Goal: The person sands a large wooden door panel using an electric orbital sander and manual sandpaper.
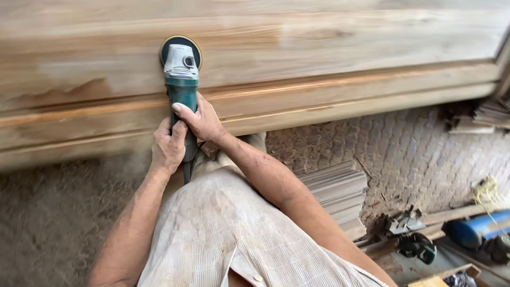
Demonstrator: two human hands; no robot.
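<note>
1. Wood fills the upper half of the view: a large pale wooden panel (297,48) with a moulded ledge (329,90) running along its lower edge, and every place below is told from this panel.

2. Pressed flat against the panel's face, just above the ledge and toward its left part, sits the round sanding disc (181,44) of a green and grey angle grinder (181,79). The tool's body points straight down from the disc, which keeps the pad flush with the wood rather than on its edge.

3. The right hand (201,121) wraps closed around the green barrel just below the ledge, thumb laid up along the housing; a grip this near the head looks suited to steering the disc.

4. The left hand (168,146) is closed around the tail of the grinder, just beneath the right hand and touching it. Two stacked hands on one shaft probably steady it against its pull.

5. Fine dust hazes the air beside the left hand, under the panel's lower edge.

6. Below the panel, the person's pale ribbed shirt (234,234) takes up the lower middle, with sawdust-covered ground (48,212) to its left.

7. Well below the panel on the right lie a stack of thin wooden slats (340,191), a second dark green power tool (417,247), a blue cylinder (478,226) and a tangle of yellowish cord (484,188), all apart from both hands.
</note>
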